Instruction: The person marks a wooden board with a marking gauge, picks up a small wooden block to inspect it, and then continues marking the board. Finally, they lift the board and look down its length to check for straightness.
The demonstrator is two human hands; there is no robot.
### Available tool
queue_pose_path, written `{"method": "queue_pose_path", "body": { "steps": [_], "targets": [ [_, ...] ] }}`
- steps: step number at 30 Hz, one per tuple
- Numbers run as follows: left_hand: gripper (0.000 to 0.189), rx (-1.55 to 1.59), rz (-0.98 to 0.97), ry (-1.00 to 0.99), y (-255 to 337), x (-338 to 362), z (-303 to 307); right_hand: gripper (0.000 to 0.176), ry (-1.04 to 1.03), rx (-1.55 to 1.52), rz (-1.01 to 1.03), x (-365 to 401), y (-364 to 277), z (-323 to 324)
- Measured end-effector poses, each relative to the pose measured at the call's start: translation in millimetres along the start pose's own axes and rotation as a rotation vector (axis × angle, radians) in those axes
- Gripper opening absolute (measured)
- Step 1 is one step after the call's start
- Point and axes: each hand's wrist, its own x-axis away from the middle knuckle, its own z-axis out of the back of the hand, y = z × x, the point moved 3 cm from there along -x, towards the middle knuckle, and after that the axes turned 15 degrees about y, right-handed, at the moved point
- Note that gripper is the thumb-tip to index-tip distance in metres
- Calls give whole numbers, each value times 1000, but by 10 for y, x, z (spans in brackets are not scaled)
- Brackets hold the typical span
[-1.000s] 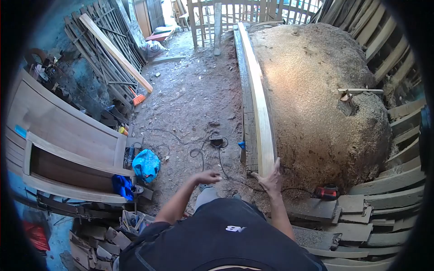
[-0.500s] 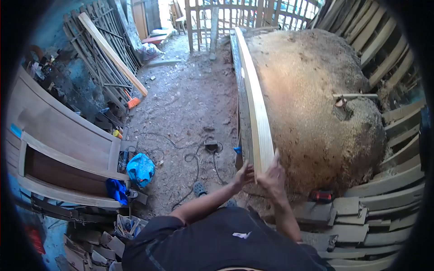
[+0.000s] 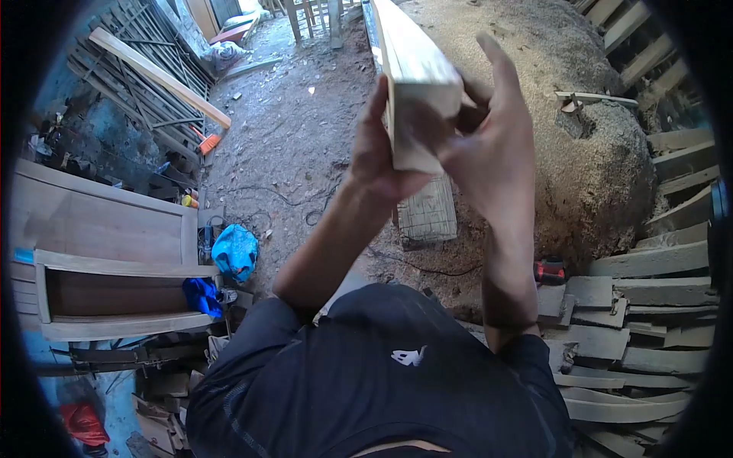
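Observation:
A pale wooden beam [image 3: 416, 53] is raised in front of me, its squared end close to the camera and its length running away from me. My left hand [image 3: 372, 149] supports the near end from the left and below, the thumb up along its side. My right hand [image 3: 496, 145] is at the right side of the same end. One of its fingers points up, while others bend against the wood, partly blurred. Under the raised end lies a weathered timber [image 3: 429, 217]; the rest of it is mostly hidden.
A large sawdust heap [image 3: 580, 175] rises on the right, with stacked boards [image 3: 649, 263] beyond and a red-black tool [image 3: 548, 271] near them. Wooden door panels [image 3: 114, 214], a light-blue bag [image 3: 235, 252] and an orange brush [image 3: 206, 141] stand left. A cable [image 3: 267, 195] crosses the floor.
The beam's near end has come up off the weathered timber towards the camera. Both hands have risen with it, and the right hand's fingers have loosened partly. My view has tilted down.

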Motion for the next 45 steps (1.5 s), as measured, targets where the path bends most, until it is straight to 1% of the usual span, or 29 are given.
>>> {"method": "queue_pose_path", "body": {
  "steps": [1,2,3,5,7,8,12,14,15,16,17,18,20,21,23,26,28,30,34,38,40,43,45],
  "targets": [
    [74,-28,-3,32,80,23,-153,93,37,-75,2,-61,-28,-55],
    [73,13,101,-44,162,18,-199,90,75,-151,4,-114,-94,-93],
    [72,5,106,-3,234,19,-232,90,75,-157,1,-158,-169,-101],
    [70,-6,98,33,313,14,-299,72,117,-322,-109,-258,-275,-105],
    [67,42,172,71,359,24,-321,71,127,-394,-108,-282,-258,-149],
    [67,42,166,74,382,30,-315,69,142,-456,-111,-283,-250,-169],
    [68,63,179,61,398,30,-342,69,149,-387,-65,-312,-307,-187],
    [68,86,190,67,432,30,-342,72,172,-300,-151,-343,-289,-244],
    [69,54,185,26,440,28,-318,72,164,-304,-151,-329,-297,-246],
    [69,23,180,-13,446,30,-306,74,137,-353,-49,-297,-340,-219],
    [69,25,173,-11,447,31,-311,75,111,-400,53,-280,-381,-211],
    [70,44,174,-8,446,30,-328,75,106,-403,52,-292,-392,-245],
    [71,62,171,0,466,34,-326,77,192,-379,-96,-319,-375,-297],
    [72,59,163,-2,483,31,-319,77,191,-382,-97,-332,-399,-292],
    [72,57,161,0,496,46,-325,78,110,-449,-219,-334,-412,-269],
    [72,24,138,33,516,85,-356,79,95,-437,-162,-340,-400,-301],
    [73,37,177,-21,538,80,-357,79,104,-417,-99,-353,-385,-316],
    [73,44,165,-13,551,79,-341,80,103,-404,-62,-347,-362,-331],
    [69,9,114,39,539,75,-379,81,101,-395,-29,-338,-340,-323],
    [65,1,131,46,513,105,-454,82,101,-387,-13,-336,-317,-307],
    [64,59,168,99,528,98,-389,83,101,-384,-8,-332,-305,-305],
    [63,12,165,67,521,88,-392,84,101,-380,3,-342,-299,-299],
    [64,28,150,85,497,86,-381,84,101,-376,6,-342,-284,-300]
  ]
}}
